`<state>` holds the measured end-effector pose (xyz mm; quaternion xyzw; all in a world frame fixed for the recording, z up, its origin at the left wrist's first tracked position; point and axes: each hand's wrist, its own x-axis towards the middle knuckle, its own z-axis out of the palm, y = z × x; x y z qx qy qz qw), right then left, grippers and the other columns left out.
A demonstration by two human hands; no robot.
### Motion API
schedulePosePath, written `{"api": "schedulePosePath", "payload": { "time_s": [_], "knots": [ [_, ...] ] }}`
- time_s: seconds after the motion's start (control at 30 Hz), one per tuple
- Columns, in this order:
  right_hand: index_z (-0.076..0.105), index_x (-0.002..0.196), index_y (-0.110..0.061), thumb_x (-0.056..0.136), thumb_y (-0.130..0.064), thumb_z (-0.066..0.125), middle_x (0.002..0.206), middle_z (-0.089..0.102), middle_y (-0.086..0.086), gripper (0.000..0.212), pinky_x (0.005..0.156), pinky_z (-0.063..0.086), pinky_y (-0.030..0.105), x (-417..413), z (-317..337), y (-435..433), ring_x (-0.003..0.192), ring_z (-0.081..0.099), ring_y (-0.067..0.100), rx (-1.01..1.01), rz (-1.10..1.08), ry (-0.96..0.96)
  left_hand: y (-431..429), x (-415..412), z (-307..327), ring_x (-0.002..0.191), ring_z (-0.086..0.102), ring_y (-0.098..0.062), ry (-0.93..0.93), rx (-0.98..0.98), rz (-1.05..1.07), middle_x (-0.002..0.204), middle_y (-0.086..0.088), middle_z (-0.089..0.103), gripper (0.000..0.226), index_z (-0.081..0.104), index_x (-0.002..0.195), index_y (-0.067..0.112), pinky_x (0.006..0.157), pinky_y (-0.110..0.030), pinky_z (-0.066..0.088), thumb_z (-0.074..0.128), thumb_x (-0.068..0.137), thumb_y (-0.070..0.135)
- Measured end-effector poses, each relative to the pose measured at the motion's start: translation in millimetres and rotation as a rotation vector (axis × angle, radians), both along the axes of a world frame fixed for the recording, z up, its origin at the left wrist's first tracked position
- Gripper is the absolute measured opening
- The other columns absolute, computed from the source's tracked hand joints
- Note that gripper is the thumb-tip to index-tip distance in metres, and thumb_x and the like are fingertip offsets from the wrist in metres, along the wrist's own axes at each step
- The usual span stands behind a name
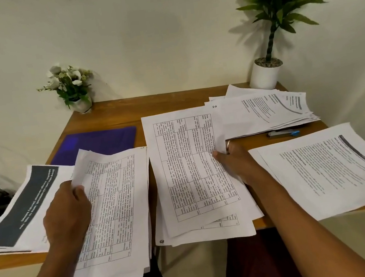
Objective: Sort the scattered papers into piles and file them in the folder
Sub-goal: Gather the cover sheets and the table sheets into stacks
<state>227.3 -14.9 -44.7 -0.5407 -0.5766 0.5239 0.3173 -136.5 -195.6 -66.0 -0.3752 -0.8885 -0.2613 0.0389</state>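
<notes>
While the left hand grips the left edge of a stack of table-printed sheets, thumb on top and fingers curled under, that stack hangs out past the near edge of the wooden table. Right hand pinches the right edge of the top sheet of the middle pile: thumb pressed on the print, other fingers behind the paper, a ring on one of them. Middle pile is loosely fanned, lower sheets sticking out at the near side.

Purple folder lies flat and closed at the far left of the table, partly covered by the held stack. Dark-header pile sits at the left edge, just beside the left hand. Text-page pile lies near right, overhanging the table. Another fanned pile sits far right, with a small blue-and-silver item, possibly a stapler, just in front of it. Flower pot is at the back left and a white potted plant at the back right.
</notes>
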Motion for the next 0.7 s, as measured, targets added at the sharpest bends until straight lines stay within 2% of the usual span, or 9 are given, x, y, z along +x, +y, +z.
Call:
{"api": "schedulePosePath", "payload": {
  "time_s": [0.1,0.2,0.3,0.4,0.53,0.7],
  "knots": [
    [0.070,0.117,-0.015,0.100,-0.025,0.065,0.105,0.077,-0.007,0.020,0.080,0.058,0.027,0.9,-3.3,0.8,0.098,0.073,0.012,0.014,-0.017,0.010,-0.2,1.8,1.7,0.079,0.065,-0.036,-0.018,0.002,0.002,0.111,-0.019,0.069,0.028,0.053,0.114,0.013,0.077,-0.055,0.055,0.040,0.108,0.037],
    [0.069,0.115,-0.016,0.100,-0.025,0.065,0.105,0.076,-0.008,0.018,0.077,0.058,0.025,1.8,-7.1,-0.3,0.096,0.073,0.010,0.048,-0.051,0.026,-0.8,4.1,6.3,0.082,0.063,-0.036,-0.052,0.043,0.003,0.110,-0.019,0.067,0.027,0.054,0.117,0.010,0.078,-0.054,0.052,0.042,0.108,0.032],
    [0.070,0.113,-0.016,0.099,-0.028,0.066,0.103,0.077,-0.007,0.019,0.084,0.061,0.035,2.7,-12.1,1.1,0.095,0.074,0.012,0.074,-0.059,-0.006,-3.9,6.6,10.3,0.078,0.059,-0.028,-0.122,0.195,-0.014,0.098,-0.010,0.062,0.016,0.050,0.106,0.017,0.072,-0.047,0.051,0.043,0.108,0.031],
    [0.070,0.110,-0.017,0.098,-0.030,0.067,0.101,0.078,-0.006,0.018,0.084,0.062,0.039,1.9,-14.6,2.2,0.093,0.075,0.013,0.076,-0.045,-0.018,-8.3,9.0,12.7,0.078,0.059,-0.024,-0.162,0.304,-0.024,0.096,-0.003,0.060,0.012,0.048,0.103,0.022,0.070,-0.046,0.053,0.043,0.108,0.032],
    [0.069,0.106,-0.017,0.099,-0.030,0.066,0.098,0.077,-0.007,0.016,0.079,0.062,0.034,1.2,-13.5,0.9,0.091,0.075,0.012,0.097,-0.054,-0.052,-11.2,10.7,13.9,0.079,0.057,-0.025,-0.173,0.367,-0.026,0.095,-0.004,0.059,0.016,0.052,0.107,0.013,0.068,-0.042,0.046,0.044,0.107,0.028],
    [0.069,0.109,-0.018,0.099,-0.035,0.065,0.101,0.077,-0.006,0.020,0.084,0.062,0.041,0.9,-14.3,2.4,0.092,0.074,0.014,0.104,-0.049,-0.113,-12.3,10.7,12.9,0.078,0.057,-0.024,-0.169,0.407,-0.035,0.095,-0.004,0.060,0.011,0.050,0.105,0.016,0.066,-0.040,0.046,0.045,0.107,0.026]
  ]
}}
